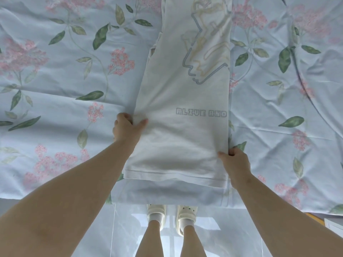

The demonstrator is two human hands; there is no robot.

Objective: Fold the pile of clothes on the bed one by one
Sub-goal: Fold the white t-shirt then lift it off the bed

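A white T-shirt (185, 101) lies lengthwise on the bed, folded into a long narrow strip, with a line drawing and the words "ALIVE AND" showing on top. Its hem is nearest me at the bed's front edge. My left hand (128, 127) pinches the strip's left edge, thumb on top of the cloth, which bunches there. My right hand (234, 160) grips the right edge lower down, close to the hem, fingers curled under the fabric.
The bed is covered by a pale blue sheet (65, 80) printed with pink flowers and green leaves, wrinkled on the right. The bed's front edge runs below the hem. My feet in white shoes (170, 217) stand on a glossy floor.
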